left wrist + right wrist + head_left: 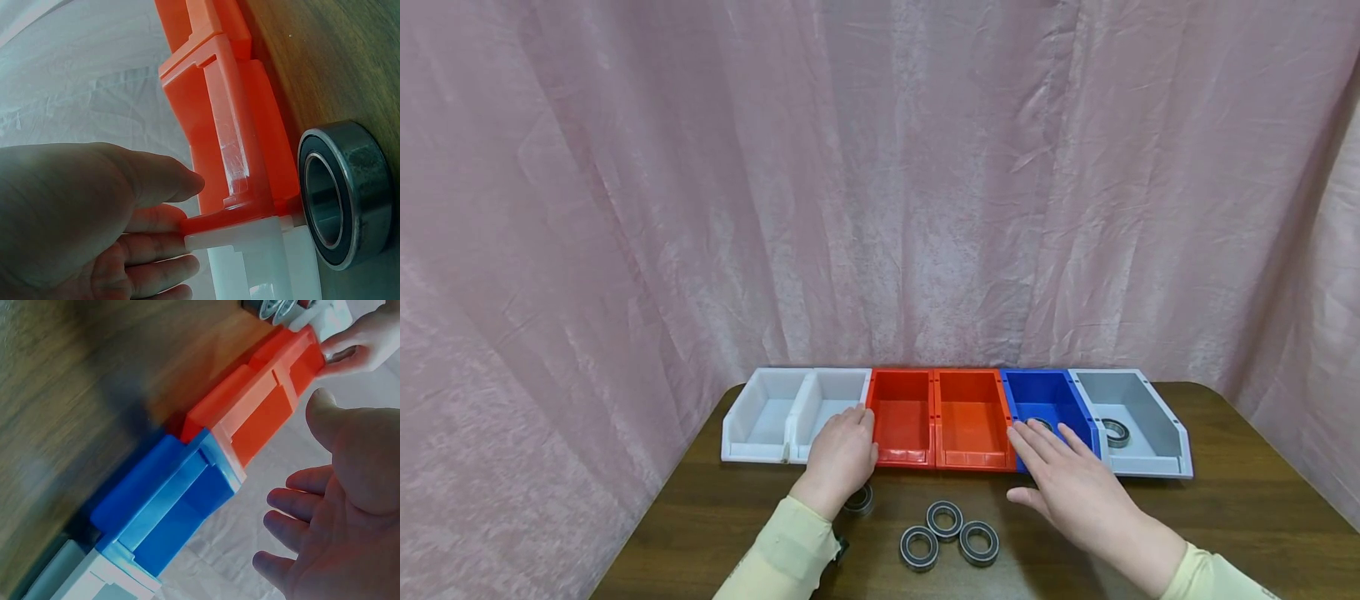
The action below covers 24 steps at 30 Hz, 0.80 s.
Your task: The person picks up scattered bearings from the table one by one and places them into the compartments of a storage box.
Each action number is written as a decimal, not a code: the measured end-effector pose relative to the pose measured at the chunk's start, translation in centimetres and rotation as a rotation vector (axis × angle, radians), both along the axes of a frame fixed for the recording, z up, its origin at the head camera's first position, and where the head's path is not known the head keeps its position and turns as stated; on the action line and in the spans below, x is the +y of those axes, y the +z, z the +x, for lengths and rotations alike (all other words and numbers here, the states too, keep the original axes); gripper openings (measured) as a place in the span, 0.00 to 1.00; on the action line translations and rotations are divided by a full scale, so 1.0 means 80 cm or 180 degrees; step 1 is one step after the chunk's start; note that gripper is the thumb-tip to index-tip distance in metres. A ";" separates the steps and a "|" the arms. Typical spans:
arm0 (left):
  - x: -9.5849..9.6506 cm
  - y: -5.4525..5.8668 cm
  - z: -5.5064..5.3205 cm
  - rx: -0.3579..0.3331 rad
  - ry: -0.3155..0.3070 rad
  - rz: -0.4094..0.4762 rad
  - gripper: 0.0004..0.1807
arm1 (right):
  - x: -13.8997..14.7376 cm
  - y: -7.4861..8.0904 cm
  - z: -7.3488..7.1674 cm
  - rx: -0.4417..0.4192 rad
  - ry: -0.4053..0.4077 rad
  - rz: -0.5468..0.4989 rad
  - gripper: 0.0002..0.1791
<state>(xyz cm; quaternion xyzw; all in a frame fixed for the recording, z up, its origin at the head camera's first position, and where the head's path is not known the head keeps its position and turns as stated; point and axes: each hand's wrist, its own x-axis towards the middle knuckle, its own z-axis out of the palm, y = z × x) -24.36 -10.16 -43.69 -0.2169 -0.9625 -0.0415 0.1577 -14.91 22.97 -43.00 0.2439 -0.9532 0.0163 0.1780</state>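
My left hand (pixel 842 454) is at the front of the row, where a white bin (pixel 760 457) pair meets a red bin (pixel 902 457). In the left wrist view its loosely bent fingers (pixel 159 259) lie by the bins' rims, holding nothing visible; contact is unclear. A ball bearing (pixel 353 194) stands on the table below that hand. My right hand (pixel 1075 492) is spread over the front of the blue bin (pixel 1045 388), fingers straight, nothing in them. A bearing (pixel 1040 424) in the blue bin is partly hidden by its fingers.
An orange-red bin (pixel 973 458) sits between the red and blue ones. The grey bin (pixel 1150 467) at the right end holds a bearing (pixel 1116 432). Three bearings (pixel 944 520) lie grouped on the wooden table (pixel 1247 517) between my forearms. A pink curtain (pixel 910 183) hangs behind.
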 end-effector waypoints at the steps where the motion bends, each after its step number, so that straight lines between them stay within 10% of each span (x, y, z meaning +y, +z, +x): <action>1: 0.000 0.000 0.000 0.0006 -0.0002 -0.0006 0.28 | -0.001 -0.001 0.001 0.0028 0.0018 0.0005 0.43; 24: 0.001 0.002 0.001 -0.0048 0.0038 0.0003 0.30 | -0.032 -0.010 0.032 -0.0732 0.0216 -0.0137 0.45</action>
